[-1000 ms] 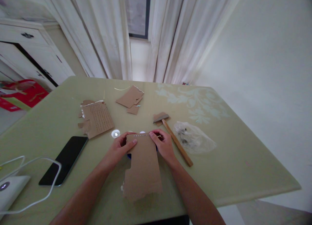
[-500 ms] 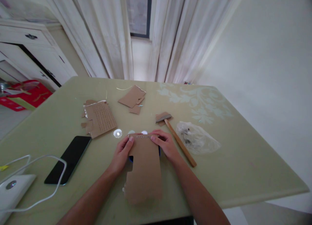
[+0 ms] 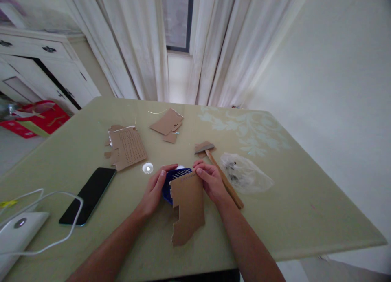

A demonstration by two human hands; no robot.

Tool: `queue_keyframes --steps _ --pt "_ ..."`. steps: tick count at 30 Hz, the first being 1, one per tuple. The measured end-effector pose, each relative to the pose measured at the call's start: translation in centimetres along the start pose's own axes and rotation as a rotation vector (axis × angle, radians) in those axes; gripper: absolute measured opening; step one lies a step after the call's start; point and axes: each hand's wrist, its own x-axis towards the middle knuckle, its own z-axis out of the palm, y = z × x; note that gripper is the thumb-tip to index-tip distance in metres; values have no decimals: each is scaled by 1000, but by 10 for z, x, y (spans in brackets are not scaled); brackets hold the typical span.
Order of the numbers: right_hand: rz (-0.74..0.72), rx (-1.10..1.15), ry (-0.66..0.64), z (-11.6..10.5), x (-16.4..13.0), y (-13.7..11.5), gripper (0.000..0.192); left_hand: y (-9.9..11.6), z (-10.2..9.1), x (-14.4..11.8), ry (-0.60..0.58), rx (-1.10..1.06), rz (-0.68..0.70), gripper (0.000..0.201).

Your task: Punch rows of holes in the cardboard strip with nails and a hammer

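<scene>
My left hand (image 3: 154,191) is closed on the left edge of a blue slotted plastic piece (image 3: 167,188), fingers over its far side. Its lower part is hidden behind a brown piece of cardboard (image 3: 188,206). My right hand (image 3: 210,179) pinches that cardboard at its top right corner. The cardboard is tilted, its left and lower edges torn and notched, with a row of small marks along the top. Just right of my right hand lies a hammer (image 3: 224,176) with a wooden handle, its metal head on a small cardboard scrap.
A clear plastic bag (image 3: 244,172) with dark bits lies right of the hammer. Leftward are a punctured cardboard sheet (image 3: 130,149), a black phone (image 3: 88,196) and a white device (image 3: 23,233) with a cable. Cardboard scraps (image 3: 168,122) lie farther back.
The cardboard's top has swung away on the left, uncovering more of the blue plastic piece. My left hand has shifted from the cardboard to the blue piece; my right hand keeps its pinch.
</scene>
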Motion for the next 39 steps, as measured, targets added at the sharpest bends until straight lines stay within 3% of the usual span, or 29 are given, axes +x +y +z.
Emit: queue_keyframes --steps 5,8,11,14,21,27,32,39 --pt "-40 -10 45 -8 0 -12 58 -12 -12 1 91 277 432 43" --pt "-41 -13 39 -10 -1 -17 56 -4 -14 -3 97 455 707 46" --pt "-26 -4 -8 -6 -5 -20 52 17 -9 -6 34 597 838 53" --pt "-34 15 -51 0 -8 -21 51 35 -2 -6 0 631 918 37" --pt "118 87 -56 4 -16 -19 64 49 7 1 108 552 942 23" --pt "198 246 -131 5 -23 -31 57 46 8 4 -17 545 947 26" --pt "236 318 -74 3 -23 -35 54 47 3 5 -25 563 936 26" --pt "239 298 -90 3 -23 -33 51 53 5 6 -41 564 977 21"
